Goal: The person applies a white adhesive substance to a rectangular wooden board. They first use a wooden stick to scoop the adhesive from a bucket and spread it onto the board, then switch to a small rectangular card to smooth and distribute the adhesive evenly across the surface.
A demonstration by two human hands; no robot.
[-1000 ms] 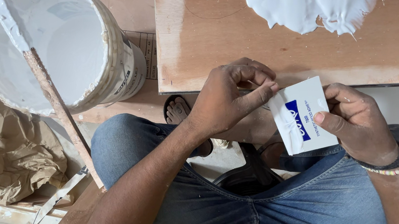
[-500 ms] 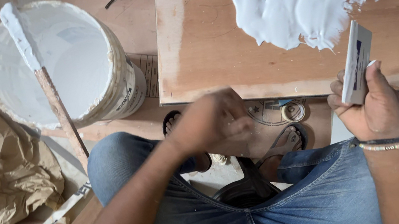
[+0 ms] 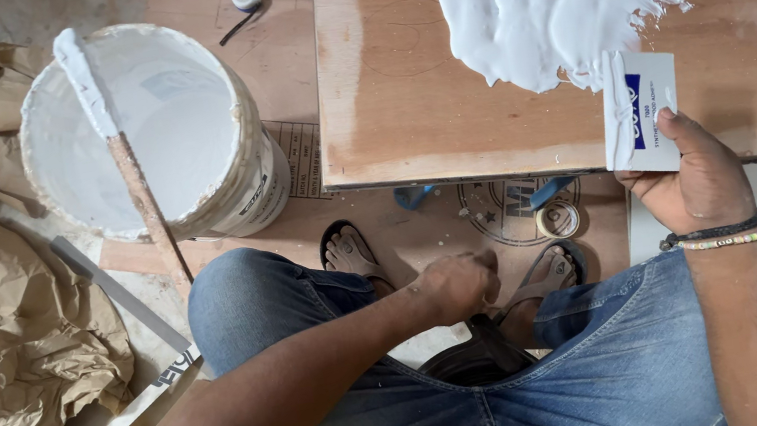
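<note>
The right hand (image 3: 697, 178) pinches a white card (image 3: 641, 112) by its lower edge, thumb on the face. The card's top edge touches the white paste (image 3: 535, 21) spread on the board (image 3: 399, 88). The left hand (image 3: 456, 284) is closed into a loose fist between the knees (holding nothing I can see). Far left of the card stands a bucket (image 3: 147, 128) with a stick (image 3: 128, 166).

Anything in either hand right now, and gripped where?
Right hand grips a white card by its lower edge, top edge at the white paste. Left hand looks empty, down between the knees.
</note>
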